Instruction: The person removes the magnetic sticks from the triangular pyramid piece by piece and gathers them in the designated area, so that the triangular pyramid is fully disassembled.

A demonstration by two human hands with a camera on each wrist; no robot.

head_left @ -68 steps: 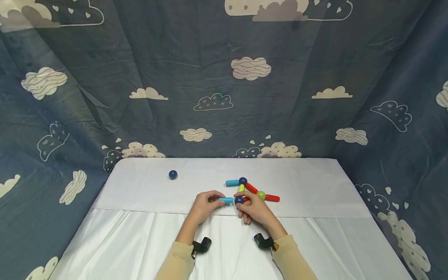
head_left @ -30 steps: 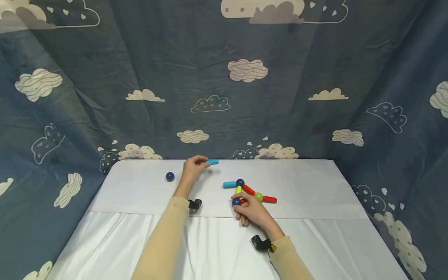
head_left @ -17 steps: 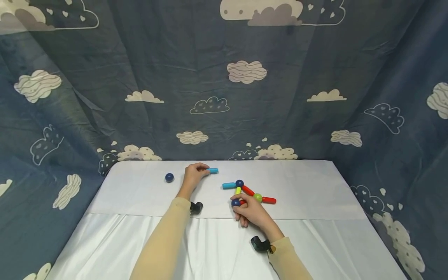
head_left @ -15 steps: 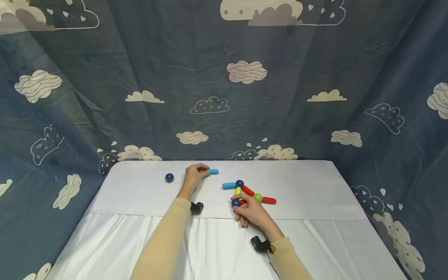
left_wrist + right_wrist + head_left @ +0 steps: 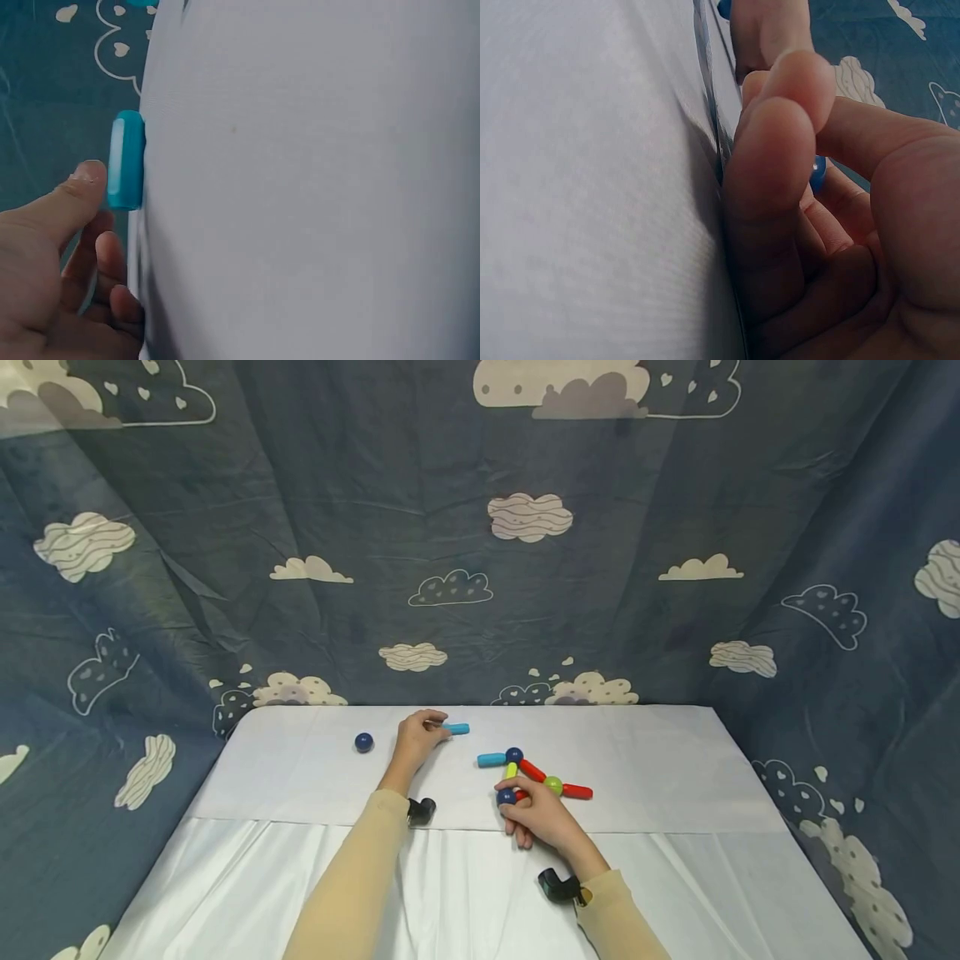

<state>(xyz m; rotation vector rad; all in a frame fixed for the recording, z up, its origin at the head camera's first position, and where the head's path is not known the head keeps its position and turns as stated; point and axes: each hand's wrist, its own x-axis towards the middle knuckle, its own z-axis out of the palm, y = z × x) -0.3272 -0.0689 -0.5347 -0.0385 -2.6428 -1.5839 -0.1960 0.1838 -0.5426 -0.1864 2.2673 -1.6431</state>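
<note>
My left hand (image 5: pixel 418 741) is at the back of the table with a light blue rod (image 5: pixel 458 728) at its thumb and index fingertips. In the left wrist view the thumb touches the end part of the rod (image 5: pixel 126 161); the index fingertip is hidden. My right hand (image 5: pixel 542 814) pinches a dark blue ball (image 5: pixel 506 796) between thumb and index finger. That ball belongs to a flat figure of balls and rods: a second dark blue ball (image 5: pixel 513 755), a lime ball (image 5: pixel 552 785), a yellow-green rod (image 5: pixel 512 770), red rods (image 5: pixel 577 792) and another light blue rod (image 5: pixel 491 760).
A loose dark blue ball (image 5: pixel 363 742) lies left of my left hand. The white-covered table (image 5: pixel 637 760) ends at a dark curtain (image 5: pixel 600 610) printed with clouds. Each wrist wears a small black camera (image 5: pixel 558 887).
My left hand has carried the light blue rod away from the right hand's ball to the back left, then lowered it to the table. My right hand stays on its ball.
</note>
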